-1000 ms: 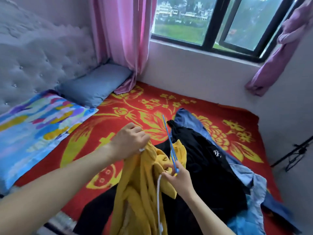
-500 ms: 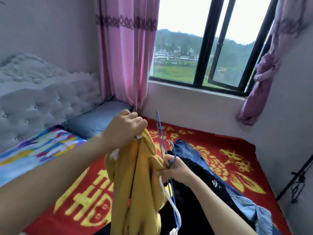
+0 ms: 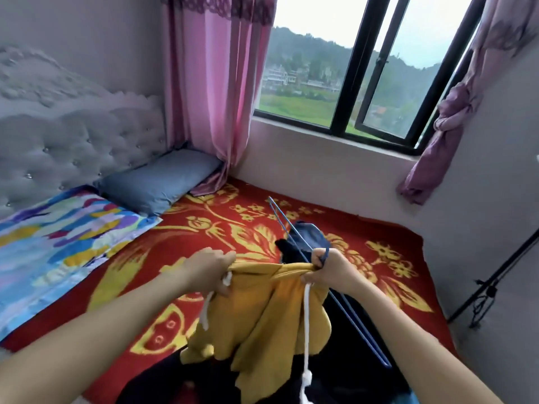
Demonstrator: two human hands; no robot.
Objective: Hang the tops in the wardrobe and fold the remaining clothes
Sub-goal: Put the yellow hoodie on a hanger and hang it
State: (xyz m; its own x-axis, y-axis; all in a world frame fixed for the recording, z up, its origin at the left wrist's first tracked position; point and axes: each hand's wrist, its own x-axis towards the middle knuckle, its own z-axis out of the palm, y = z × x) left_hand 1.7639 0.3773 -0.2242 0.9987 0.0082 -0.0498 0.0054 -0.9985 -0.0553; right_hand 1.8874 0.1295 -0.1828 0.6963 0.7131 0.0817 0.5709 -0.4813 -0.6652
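A yellow hooded top (image 3: 262,322) with white drawstrings hangs over the bed, stretched between both hands. My left hand (image 3: 210,268) grips its upper edge on the left. My right hand (image 3: 326,268) grips the upper edge on the right and also holds a thin blue wire hanger (image 3: 284,225), which slants from far left to near right past the wrist. Under the top lie black clothes (image 3: 347,365) and a dark blue garment (image 3: 309,233) on the red bedspread (image 3: 218,225).
A grey pillow (image 3: 157,182) and a multicoloured pillow (image 3: 58,231) lie by the tufted headboard (image 3: 73,141) on the left. Pink curtains (image 3: 215,83) flank a black-framed window (image 3: 364,68). A black stand (image 3: 493,284) leans at the right wall.
My hands have moved apart and spread the yellow top's upper edge wide. The hanger, upright before, now slants lower beside my right wrist.
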